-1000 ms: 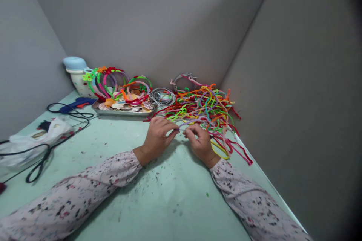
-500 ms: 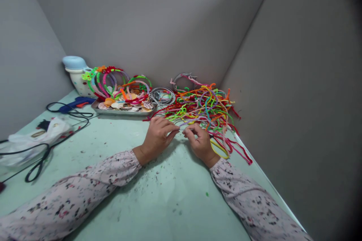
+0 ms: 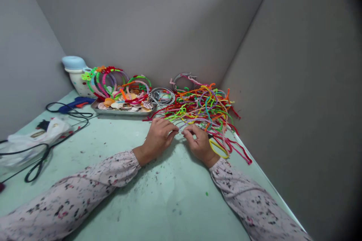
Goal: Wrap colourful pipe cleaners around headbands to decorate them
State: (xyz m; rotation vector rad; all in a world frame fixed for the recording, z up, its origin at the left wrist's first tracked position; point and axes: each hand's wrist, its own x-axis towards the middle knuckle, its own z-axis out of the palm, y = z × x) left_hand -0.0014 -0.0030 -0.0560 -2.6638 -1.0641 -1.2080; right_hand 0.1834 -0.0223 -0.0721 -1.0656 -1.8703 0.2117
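My left hand [image 3: 158,134] is closed in a pinch, thumb against forefinger, at the middle of the table. Just to its right my right hand [image 3: 198,141] pinches too, its fingertips a small gap away from the left ones. Whatever lies between the fingers is too thin and small to make out. A lilac pipe cleaner [image 3: 195,120] curves close behind both sets of fingertips; whether a hand touches it I cannot tell. Beyond the hands spreads a tangled heap of bright pipe cleaners [image 3: 203,101]. Yellow-handled scissors [image 3: 219,148] lie against my right wrist, partly covered.
A metal tray [image 3: 121,113] of shells stands at the back, with pipe-cleaner-wrapped hoops [image 3: 106,79] on it. Beside it is a coil of grey wire [image 3: 162,96]. Leftward are a white cup [image 3: 80,83], a blue glue gun [image 3: 75,103], a black cable [image 3: 46,150] and a plastic bag [image 3: 53,131].
Both hands keep nearly the same place and their pinch. The fingertips have shifted very slightly; the things on the table stay where they were.
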